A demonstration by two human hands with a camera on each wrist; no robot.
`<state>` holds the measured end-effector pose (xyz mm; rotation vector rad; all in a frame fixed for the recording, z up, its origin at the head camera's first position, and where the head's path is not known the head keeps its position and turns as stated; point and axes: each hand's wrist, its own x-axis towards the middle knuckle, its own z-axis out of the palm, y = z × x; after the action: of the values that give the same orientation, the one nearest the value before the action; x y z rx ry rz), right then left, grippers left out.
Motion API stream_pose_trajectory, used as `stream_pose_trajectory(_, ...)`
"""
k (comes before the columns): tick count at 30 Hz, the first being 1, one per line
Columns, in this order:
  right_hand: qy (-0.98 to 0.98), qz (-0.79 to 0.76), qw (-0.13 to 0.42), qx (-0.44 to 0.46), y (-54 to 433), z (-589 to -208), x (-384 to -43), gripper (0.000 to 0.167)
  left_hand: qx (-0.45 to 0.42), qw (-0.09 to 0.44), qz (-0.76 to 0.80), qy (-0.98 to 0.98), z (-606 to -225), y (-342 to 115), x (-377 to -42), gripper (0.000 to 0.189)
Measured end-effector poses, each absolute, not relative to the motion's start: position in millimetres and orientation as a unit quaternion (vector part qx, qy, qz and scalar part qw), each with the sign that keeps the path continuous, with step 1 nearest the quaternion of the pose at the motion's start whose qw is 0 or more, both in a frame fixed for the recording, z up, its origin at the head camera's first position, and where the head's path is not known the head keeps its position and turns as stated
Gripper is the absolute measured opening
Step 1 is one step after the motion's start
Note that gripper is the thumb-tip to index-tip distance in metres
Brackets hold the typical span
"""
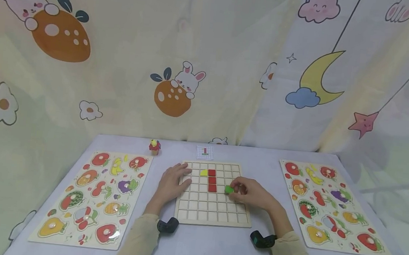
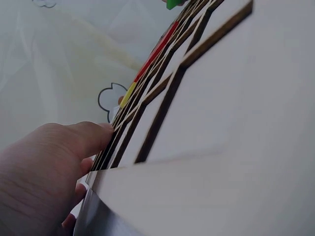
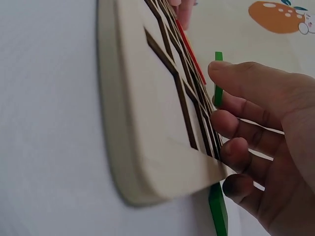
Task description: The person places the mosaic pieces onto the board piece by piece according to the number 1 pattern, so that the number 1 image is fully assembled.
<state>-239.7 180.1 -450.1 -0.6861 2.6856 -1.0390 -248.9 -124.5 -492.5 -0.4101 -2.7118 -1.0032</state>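
Observation:
A wooden grid board (image 1: 192, 214) lies in the middle of the table. Three red square tiles (image 1: 212, 187) form a column on it, with a yellow tile (image 1: 203, 172) left of the topmost. Over the board's right side, my right hand (image 1: 251, 192) pinches a green tile (image 3: 218, 83) between thumb and index finger. The right wrist view shows this tile on edge, apart from the board. A second green piece (image 3: 218, 209) appears below the little finger; whether the hand touches it, I cannot tell. My left hand (image 1: 169, 184) rests on the board's left edge, fingers relaxed.
Fruit puzzle boards flank the grid, one on the left (image 1: 108, 200) and one on the right (image 1: 331, 209). Behind the grid lie a small pattern card (image 1: 204, 152) and a red-and-yellow figurine (image 1: 155, 147). A printed curtain (image 1: 130, 65) hangs at the table's back.

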Motion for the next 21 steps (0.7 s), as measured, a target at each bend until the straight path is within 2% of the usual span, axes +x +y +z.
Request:
stream_pose_trajectory(14,0.906,-0.338,0.075,-0.245,161.4,-450.9,-234.3,0.026,-0.137,0.105,-0.339,-0.925,-493.6,-124.2,-248.9,0.037)
stream_pose_trajectory(21,0.906,-0.339,0.068,-0.245,154.2,-452.9,-232.7,0.021,-0.136,0.104,-0.344,-0.923,-492.6,-123.5,-247.7,0.037)
